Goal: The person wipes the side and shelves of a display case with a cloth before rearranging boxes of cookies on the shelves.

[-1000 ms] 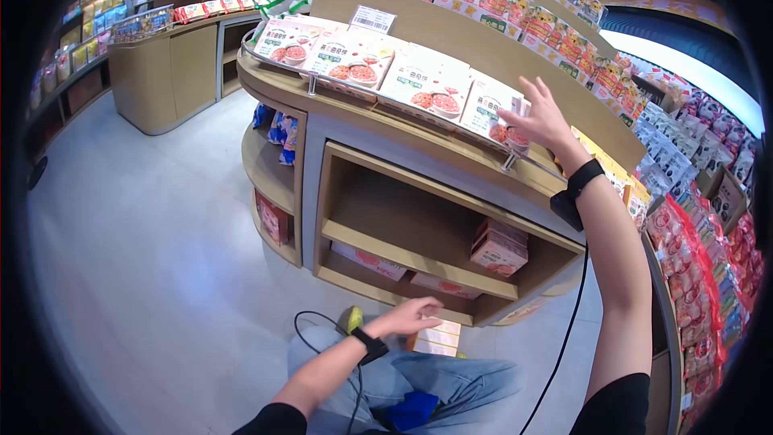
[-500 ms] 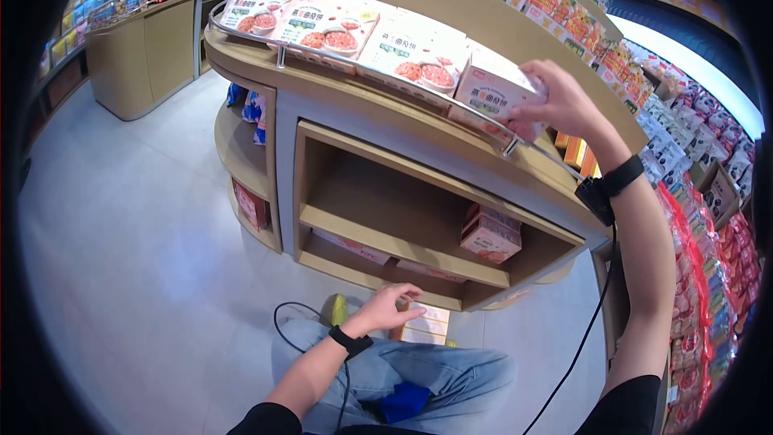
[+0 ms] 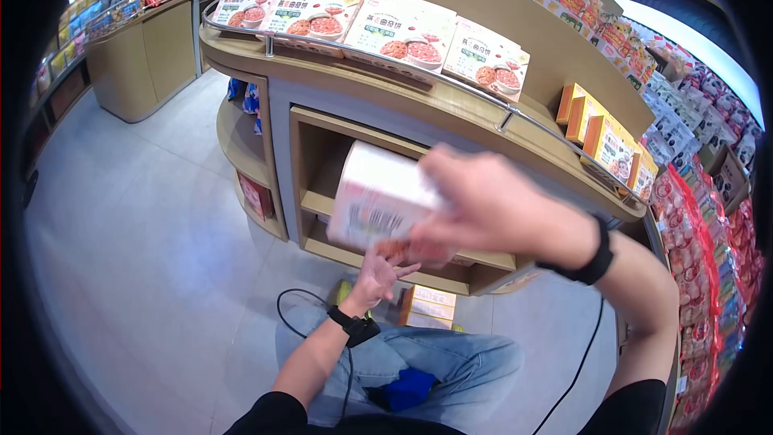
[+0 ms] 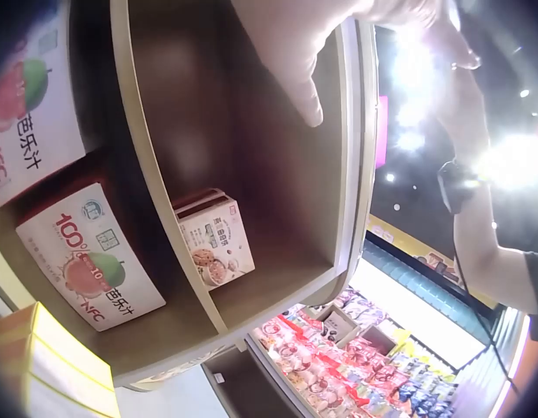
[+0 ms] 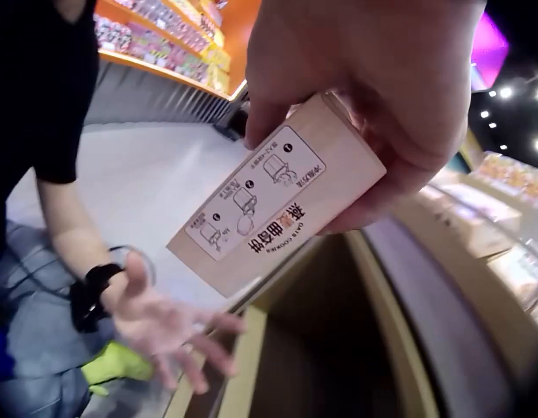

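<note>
My right hand (image 3: 495,201) grips a white-and-pink oat cookie box (image 3: 374,189) in front of the display counter, blurred by motion in the head view. In the right wrist view, the fingers and thumb clasp one end of the cookie box (image 5: 277,200), its narrow printed side towards the camera. Below it, my left hand (image 3: 374,282) is held palm up with fingers spread. Its fingertips overlap the box's lower edge in the head view. The left wrist view catches part of the left hand (image 4: 304,43) at the top.
Several similar cookie boxes (image 3: 403,32) lie along the counter top behind a metal rail (image 3: 386,71). Yellow boxes (image 3: 608,145) stand further right. Inside the cabinet are a cookie box (image 4: 218,239) and juice cartons (image 4: 90,261). Stacked boxes (image 3: 428,306) rest on the floor by the feet.
My right hand reached the rightmost cookie box on the counter, took hold of it and brought it down and left. The left hand has turned palm up and risen towards the box.
</note>
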A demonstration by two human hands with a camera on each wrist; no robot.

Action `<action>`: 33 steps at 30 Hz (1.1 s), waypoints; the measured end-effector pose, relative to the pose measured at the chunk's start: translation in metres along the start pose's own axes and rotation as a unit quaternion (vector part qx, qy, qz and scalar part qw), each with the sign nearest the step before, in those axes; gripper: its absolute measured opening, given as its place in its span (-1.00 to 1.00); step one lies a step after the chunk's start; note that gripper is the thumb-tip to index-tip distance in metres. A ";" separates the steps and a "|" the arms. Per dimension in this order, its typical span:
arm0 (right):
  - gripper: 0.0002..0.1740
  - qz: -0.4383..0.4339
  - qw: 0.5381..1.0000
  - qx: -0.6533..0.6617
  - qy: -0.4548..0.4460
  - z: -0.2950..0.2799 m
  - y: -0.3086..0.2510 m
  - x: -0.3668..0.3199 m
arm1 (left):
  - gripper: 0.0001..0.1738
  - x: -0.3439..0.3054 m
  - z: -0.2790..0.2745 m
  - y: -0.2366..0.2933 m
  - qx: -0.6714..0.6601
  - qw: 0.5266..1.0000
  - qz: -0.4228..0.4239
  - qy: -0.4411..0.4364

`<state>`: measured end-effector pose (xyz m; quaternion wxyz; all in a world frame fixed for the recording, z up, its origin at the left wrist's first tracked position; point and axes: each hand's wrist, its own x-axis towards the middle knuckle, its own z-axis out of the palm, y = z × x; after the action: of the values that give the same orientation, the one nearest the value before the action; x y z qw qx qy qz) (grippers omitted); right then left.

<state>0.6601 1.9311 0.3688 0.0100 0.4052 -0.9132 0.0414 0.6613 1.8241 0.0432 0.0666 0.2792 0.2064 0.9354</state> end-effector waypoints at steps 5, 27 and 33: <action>-0.35 0.004 0.994 0.017 -0.111 0.100 0.004 -0.001 | 0.03 -0.036 -0.045 -0.008 0.017 0.998 -0.066 0.015; 0.05 0.224 0.955 -0.100 0.165 -0.073 0.215 0.044 | -0.23 -0.023 -0.034 0.002 -0.029 0.986 -0.094 0.138; 0.05 0.224 0.941 -0.114 0.226 -0.069 0.196 0.031 | -0.22 -0.021 -0.032 -0.002 0.003 0.986 -0.068 0.154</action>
<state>0.4931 2.0445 0.4264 0.2529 0.1665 -0.9526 0.0282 0.6612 1.8099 0.0080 0.0964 0.1178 0.2356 0.9599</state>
